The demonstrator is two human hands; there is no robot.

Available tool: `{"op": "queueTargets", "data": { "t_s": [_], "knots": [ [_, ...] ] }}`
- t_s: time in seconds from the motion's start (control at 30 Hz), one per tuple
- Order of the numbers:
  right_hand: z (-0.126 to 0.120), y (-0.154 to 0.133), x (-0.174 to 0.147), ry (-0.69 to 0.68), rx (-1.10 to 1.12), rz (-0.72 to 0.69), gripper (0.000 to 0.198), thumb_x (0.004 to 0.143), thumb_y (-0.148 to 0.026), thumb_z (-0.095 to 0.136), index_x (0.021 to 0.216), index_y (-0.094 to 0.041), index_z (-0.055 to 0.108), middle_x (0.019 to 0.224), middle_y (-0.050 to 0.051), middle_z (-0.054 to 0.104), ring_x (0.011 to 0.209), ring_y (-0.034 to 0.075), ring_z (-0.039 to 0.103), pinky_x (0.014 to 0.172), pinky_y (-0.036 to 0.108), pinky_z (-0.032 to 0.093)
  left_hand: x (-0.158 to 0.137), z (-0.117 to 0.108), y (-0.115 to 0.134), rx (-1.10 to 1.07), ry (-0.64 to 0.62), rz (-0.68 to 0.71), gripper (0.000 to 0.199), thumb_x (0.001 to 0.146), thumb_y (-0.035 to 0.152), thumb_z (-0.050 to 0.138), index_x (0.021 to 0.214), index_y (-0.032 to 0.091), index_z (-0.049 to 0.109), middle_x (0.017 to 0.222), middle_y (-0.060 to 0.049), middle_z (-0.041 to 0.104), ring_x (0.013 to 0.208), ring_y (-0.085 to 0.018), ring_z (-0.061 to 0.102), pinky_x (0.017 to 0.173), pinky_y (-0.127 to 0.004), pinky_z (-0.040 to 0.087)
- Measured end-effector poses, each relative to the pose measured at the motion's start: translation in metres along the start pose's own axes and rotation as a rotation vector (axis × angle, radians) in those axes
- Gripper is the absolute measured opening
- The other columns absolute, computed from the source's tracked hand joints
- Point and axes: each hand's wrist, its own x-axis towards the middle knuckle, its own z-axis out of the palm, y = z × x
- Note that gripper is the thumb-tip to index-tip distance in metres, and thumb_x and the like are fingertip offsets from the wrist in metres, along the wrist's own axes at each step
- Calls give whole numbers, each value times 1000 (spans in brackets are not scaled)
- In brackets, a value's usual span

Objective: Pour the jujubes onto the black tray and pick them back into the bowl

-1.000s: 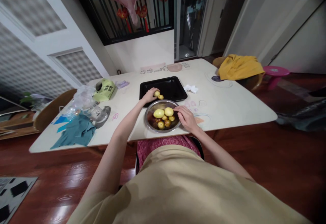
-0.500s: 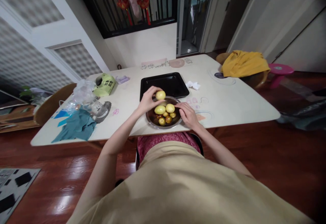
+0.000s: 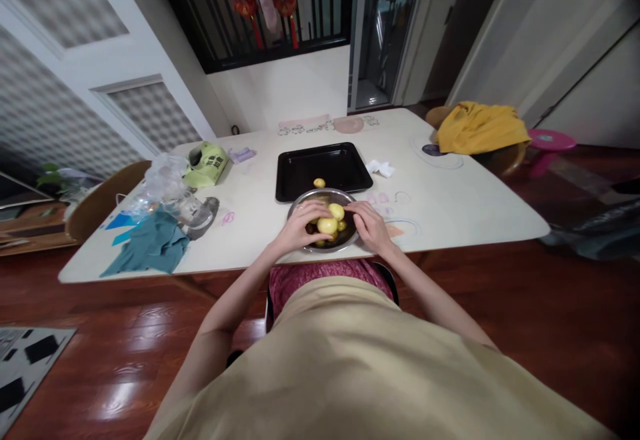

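A steel bowl (image 3: 300, 199) stands at the near edge of the table, with several smooth, yellow, potato-like pieces in it. My left hand (image 3: 304, 222) reaches into the bowl, thumb and fingers curled round a round yellow potato (image 3: 327, 226); its exact kind is hard to tell. Beside that lies another yellow potato (image 3: 337, 211). On the right side, my right hand (image 3: 369, 225) grips the bowl's rim. A smaller yellow potato (image 3: 319, 183) rests on the black baking tray (image 3: 320, 160) just behind the bowl. My left hand hides part of the bowl's contents.
Crumpled white tissue (image 3: 381, 169) lies right of the tray. To the left are a green tissue pack (image 3: 206, 165), clear plastic bags (image 3: 167, 177) and a teal cloth (image 3: 150, 243) on the white table (image 3: 465, 207). Yellow fabric (image 3: 480, 128) covers a chair.
My left hand has come down from above the bowl's far rim into the bowl. A small potato now shows on the tray, where the raised hand was before. My right hand has stayed put.
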Motion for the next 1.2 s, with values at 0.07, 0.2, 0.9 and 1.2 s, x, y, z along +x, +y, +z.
{"op": "queueTargets", "data": {
  "t_s": [0.07, 0.2, 0.9, 1.2],
  "knots": [
    [0, 0, 0, 0, 1, 0, 42, 114, -41, 35, 121, -23, 72, 116, 14, 77, 112, 30, 70, 101, 53, 58, -1, 0, 1, -2, -5, 7, 44, 92, 51, 82, 125, 24, 75, 131, -14, 75, 135, -34, 64, 117, -58, 49],
    [1, 1, 0, 5, 7, -10, 41, 114, -40, 35, 121, -22, 72, 115, 13, 77, 111, 30, 70, 100, 53, 58, -5, 0, 6, 12, 38, 8, 49, 94, 49, 81, 135, 25, 70, 138, -14, 70, 134, -32, 64, 117, -56, 50],
    [0, 0, 0, 9, 8, -2, 41, 114, -42, 36, 119, -23, 72, 115, 13, 77, 112, 30, 70, 99, 53, 58, -38, 17, -15, 37, 419, -195, 43, 113, 49, 40, 135, 21, 64, 139, -15, 66, 134, -29, 61, 119, -53, 48],
    [0, -2, 1, 24, 8, 8, 41, 114, -43, 36, 121, -24, 71, 118, 13, 76, 115, 31, 69, 103, 54, 57, -40, 19, -18, 34, 461, -236, 42, 113, 48, 39, 133, 22, 65, 141, -15, 65, 136, -29, 60, 120, -53, 47]
  ]
}}
